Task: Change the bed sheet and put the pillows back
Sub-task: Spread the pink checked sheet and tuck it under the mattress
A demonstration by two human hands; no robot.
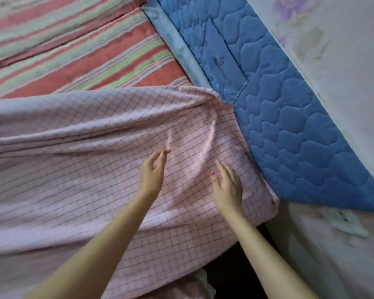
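Note:
A pink checked bed sheet [73,169] lies rumpled over the near corner of the bed, its far edge folded back. Beyond it the red, green and white striped mattress cover [91,57] is bare. My left hand [153,171] pinches a small ridge of the sheet between thumb and fingertips. My right hand [227,186] lies flat on the sheet with straight fingers, close to where the sheet meets the blue quilted panel [289,126]. No pillows are in view.
The blue quilted panel runs along the right side of the bed, edged by a pale blue strip [177,39]. Behind it is a wall with faded flower wallpaper [333,39]. A dark gap [231,272] shows under the sheet's hanging edge.

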